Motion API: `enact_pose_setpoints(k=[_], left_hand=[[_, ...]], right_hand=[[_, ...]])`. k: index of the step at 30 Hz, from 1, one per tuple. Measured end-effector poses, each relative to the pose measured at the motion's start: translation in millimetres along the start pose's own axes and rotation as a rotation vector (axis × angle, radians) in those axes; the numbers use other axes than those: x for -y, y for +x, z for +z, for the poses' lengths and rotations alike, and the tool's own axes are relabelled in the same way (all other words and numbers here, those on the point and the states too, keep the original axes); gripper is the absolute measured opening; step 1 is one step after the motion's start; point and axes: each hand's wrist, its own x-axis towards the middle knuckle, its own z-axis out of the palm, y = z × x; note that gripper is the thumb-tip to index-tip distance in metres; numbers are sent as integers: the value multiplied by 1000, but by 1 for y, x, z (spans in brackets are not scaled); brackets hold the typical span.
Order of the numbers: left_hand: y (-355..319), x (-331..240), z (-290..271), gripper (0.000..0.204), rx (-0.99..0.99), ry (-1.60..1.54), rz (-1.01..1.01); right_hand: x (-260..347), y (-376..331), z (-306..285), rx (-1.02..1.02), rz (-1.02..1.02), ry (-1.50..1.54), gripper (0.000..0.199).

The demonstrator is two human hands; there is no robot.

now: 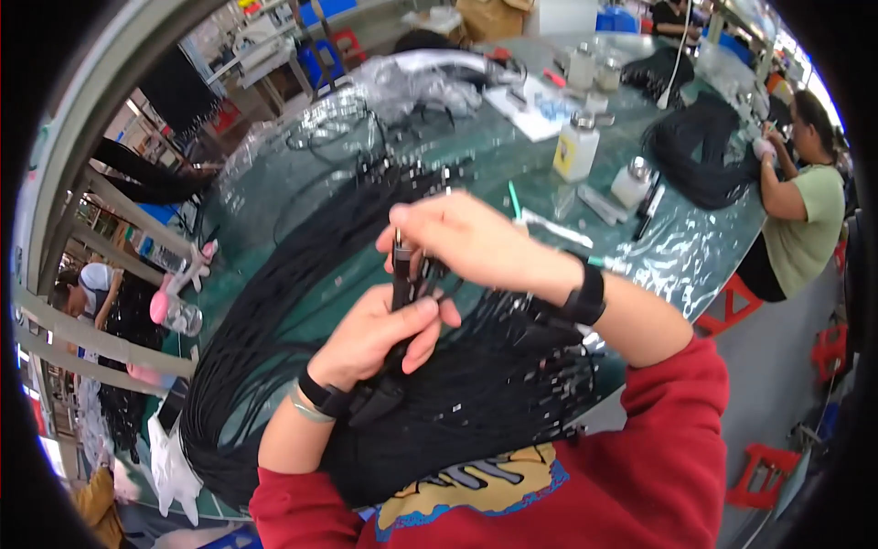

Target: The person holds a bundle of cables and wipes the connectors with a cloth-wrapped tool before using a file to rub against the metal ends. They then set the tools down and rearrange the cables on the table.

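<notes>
My left hand (370, 334) is closed around a slim black piece with a shiny metal tip (401, 265), which looks like a cable's plug end and stands upright. Just above, my right hand (466, 238) bends over that tip with its thumb and fingers curled together; what exactly they pinch is partly hidden. A large bundle of black cables (274, 302) curves around the left side of the table and under my hands. Many small connector ends (549, 380) lie to the right of my left wrist.
The green table (498, 119) carries white pump bottles (576, 151), a black marker (649, 212) and clear plastic film (412, 87). Another cable coil (704, 151) lies at the far right, near a seated person (805, 210). Red stools (764, 476) stand on the floor; a metal frame (55, 183) rises at left.
</notes>
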Motion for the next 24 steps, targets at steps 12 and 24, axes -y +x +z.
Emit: enact_pose_setpoints(k=[12, 24], left_hand=[[12, -3, 10, 25, 111, 162, -66], [9, 8, 10, 26, -73, 78, 45]], right_hand=[[7, -13, -7, -260, -295, -402, 27], [19, -24, 7, 63, 47, -52, 37]])
